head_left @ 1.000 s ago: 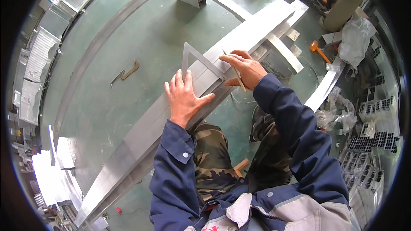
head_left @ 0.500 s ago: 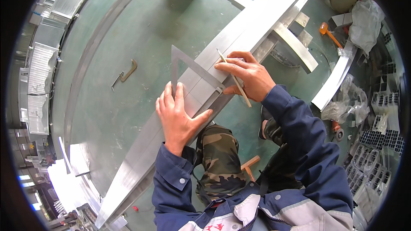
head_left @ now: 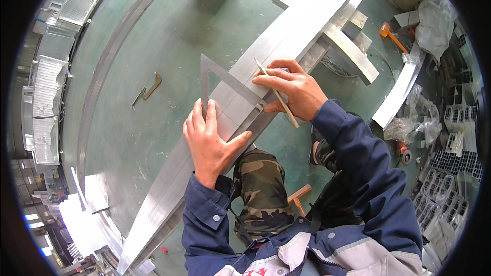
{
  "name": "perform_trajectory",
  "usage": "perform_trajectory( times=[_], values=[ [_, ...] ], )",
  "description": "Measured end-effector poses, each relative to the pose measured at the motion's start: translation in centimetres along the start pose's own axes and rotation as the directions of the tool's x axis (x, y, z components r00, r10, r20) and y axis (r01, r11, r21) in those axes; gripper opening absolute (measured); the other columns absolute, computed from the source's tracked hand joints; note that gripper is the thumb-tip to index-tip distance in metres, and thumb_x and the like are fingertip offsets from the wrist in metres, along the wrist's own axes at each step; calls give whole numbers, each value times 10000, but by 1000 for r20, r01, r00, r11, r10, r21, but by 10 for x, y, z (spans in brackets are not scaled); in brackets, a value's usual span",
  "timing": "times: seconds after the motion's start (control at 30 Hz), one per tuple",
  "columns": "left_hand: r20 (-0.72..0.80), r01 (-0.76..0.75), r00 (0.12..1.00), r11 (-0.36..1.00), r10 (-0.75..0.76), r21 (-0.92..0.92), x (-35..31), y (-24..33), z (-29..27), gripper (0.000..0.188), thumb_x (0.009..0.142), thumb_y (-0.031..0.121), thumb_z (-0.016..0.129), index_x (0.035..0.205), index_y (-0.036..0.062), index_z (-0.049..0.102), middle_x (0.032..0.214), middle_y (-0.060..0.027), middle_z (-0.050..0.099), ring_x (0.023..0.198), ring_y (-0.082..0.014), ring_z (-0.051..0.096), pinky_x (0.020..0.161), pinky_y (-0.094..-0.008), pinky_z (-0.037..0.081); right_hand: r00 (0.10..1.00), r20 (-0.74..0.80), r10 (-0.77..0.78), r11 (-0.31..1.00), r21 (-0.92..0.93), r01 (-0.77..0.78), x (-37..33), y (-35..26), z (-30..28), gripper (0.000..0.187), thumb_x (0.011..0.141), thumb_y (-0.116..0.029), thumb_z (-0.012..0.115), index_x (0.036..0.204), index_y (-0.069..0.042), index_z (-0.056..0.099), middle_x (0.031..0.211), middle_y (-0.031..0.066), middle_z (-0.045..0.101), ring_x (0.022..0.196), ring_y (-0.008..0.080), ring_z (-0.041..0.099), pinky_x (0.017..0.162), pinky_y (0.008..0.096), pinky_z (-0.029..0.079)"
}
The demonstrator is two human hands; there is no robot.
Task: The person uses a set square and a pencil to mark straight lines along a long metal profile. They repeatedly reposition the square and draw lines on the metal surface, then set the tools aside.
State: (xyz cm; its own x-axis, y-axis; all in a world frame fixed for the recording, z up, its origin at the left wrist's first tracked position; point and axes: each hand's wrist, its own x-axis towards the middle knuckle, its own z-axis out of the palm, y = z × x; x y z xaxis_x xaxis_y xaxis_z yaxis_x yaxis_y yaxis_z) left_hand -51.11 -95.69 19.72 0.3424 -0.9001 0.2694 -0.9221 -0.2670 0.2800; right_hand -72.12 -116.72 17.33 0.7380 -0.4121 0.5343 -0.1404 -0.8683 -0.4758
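Observation:
A long pale metal beam (head_left: 166, 176) runs diagonally below me, with thin lines along its top face. Across it lies a flat grey metal triangle square (head_left: 232, 83), its pointed corner sticking out past the beam's far edge. My left hand (head_left: 209, 140) grips the square's left part, fingertips on its slanted side and thumb toward the beam's near edge. In my right hand (head_left: 295, 89) is a slim pale pencil (head_left: 282, 101), held between thumb and fingers with its tip upward. That hand hovers by the square's right end, at the near edge of the beam.
A C-clamp (head_left: 152, 86) lies on the green floor to the left. Curved metal strips (head_left: 105, 61) arc around the far side. At right are an orange mallet (head_left: 391, 36), plastic wrapping (head_left: 434, 28) and an angle grinder (head_left: 404, 154). A wooden-handled hammer (head_left: 299, 193) rests near my legs.
The view has shifted slightly. Both hands keep nearly the same pose, with the square still under the left hand and the pencil still in the right.

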Motion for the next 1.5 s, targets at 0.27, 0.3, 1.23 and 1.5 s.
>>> perform_trajectory(
  times=[0.27, 0.3, 1.23, 1.5],
  values=[
    [13, 9, 1000, 1000, -8, -20, -1, 0, 0, 1114, 759, 535, 976, 1631, -32, 575, 1709, -313, 481, 1560, -478, 453, 1308, -586, 342, 1000, 10, 17, 1000, 8, -17, -1, 1, 1, 801, 749, -425, 995, 1482, -255, 723, 1475, -10, 764, 1451, 353, 590, 1133, 480, 613],
    [13, 10, 1000, 1000, -10, -20, 0, 0, 0, 1114, 759, 530, 976, 1633, -31, 573, 1710, -311, 479, 1560, -478, 452, 1309, -583, 342, 1000, 9, 16, 1000, 4, -16, -1, 1, 1, 803, 747, -424, 996, 1483, -255, 722, 1476, -9, 763, 1454, 354, 588, 1134, 480, 613],
    [-8, -12, 1000, 1000, 12, 2, -1, -2, 4, 1119, 752, 571, 967, 1623, -19, 587, 1698, -308, 493, 1529, -480, 479, 1289, -583, 359, 999, -4, 40, 935, 353, -36, 21, 8, -20, 572, 1009, -150, 837, 1556, -107, 676, 1310, 82, 819, 1229, 287, 741, 1028, 419, 634],
    [-39, -22, 999, 999, 20, -27, 0, -1, 6, 1106, 734, 554, 975, 1601, -23, 601, 1674, -305, 513, 1512, -478, 492, 1275, -584, 373, 927, 60, 371, 789, 506, -349, 68, -9, 13, 299, 1067, -245, 786, 1260, -22, 840, 1000, 88, 864, 903, 165, 806, 839, 325, 637]
  ],
)
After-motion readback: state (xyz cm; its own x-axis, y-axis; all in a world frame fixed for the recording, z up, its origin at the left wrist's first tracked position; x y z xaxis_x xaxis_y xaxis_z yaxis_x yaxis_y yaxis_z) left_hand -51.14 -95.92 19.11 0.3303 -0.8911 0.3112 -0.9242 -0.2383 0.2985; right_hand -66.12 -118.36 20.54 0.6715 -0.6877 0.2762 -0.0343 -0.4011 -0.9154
